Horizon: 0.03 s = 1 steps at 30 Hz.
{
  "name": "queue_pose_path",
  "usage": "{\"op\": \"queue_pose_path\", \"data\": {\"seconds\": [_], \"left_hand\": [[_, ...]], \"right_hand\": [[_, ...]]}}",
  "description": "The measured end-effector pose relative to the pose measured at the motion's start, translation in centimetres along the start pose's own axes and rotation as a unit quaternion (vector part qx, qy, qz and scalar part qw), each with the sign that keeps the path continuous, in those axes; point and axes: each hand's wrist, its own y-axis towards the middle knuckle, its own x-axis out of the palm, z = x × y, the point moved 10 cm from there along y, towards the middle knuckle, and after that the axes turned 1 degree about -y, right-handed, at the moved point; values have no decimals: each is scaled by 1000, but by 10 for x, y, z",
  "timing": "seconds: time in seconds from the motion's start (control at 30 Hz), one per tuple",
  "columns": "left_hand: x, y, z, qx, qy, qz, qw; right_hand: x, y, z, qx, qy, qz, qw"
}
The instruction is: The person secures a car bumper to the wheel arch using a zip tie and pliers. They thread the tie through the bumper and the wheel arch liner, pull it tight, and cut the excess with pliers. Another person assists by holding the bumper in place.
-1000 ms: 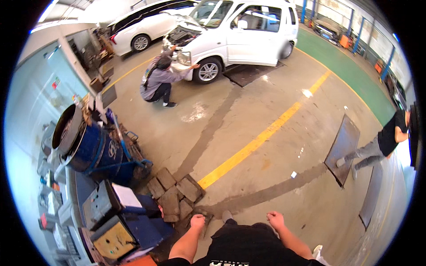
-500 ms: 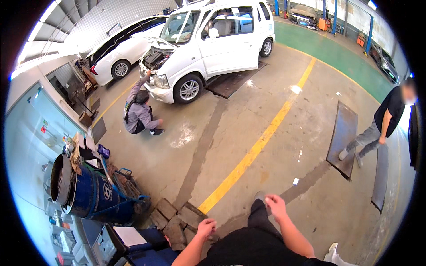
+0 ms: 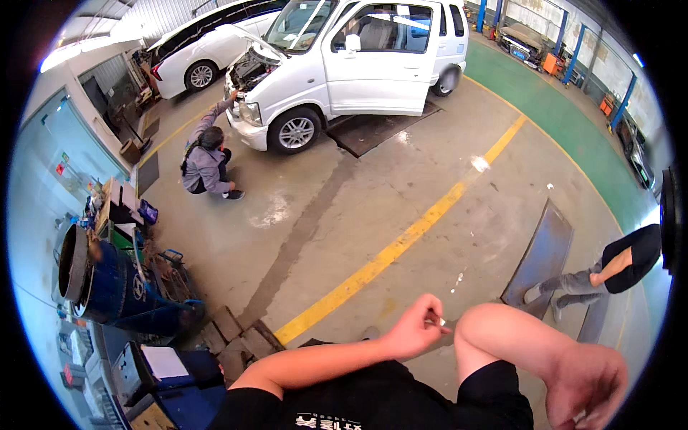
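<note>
My left hand (image 3: pixel 418 328) reaches across in front of my black shirt (image 3: pixel 344 398), its fingers curled together. A small white scrap (image 3: pixel 442 322) shows beside those fingertips, seemingly on the floor behind them; whatever the fingers hold, if anything, is hidden. Close to the camera at the lower right, my right arm is bent sharply at the elbow. My right hand (image 3: pixel 588 383) is curled inward there, with a pale bit at its fingers that is too blurred to name. Neither hand touches a vehicle or tool.
A white car (image 3: pixel 380 75) stands ahead with hood and front door open; a person (image 3: pixel 208 154) squats at its front. Another person (image 3: pixel 609 269) stands right, by a metal floor plate (image 3: pixel 539 251). Blue drums (image 3: pixel 118 279), bricks (image 3: pixel 233 344) and a blue cart (image 3: pixel 168 387) are left.
My left forearm has swung up and across to the right. The right hand has come up close, its elbow now bent. The view has turned, shifting the drums and bricks left.
</note>
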Motion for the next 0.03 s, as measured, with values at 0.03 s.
{"op": "queue_pose_path", "data": {"seconds": [0.03], "left_hand": [[25,15,10,24,-11,-36,999]], "right_hand": [[-8,4,6,-2,-4,-10,1000]]}}
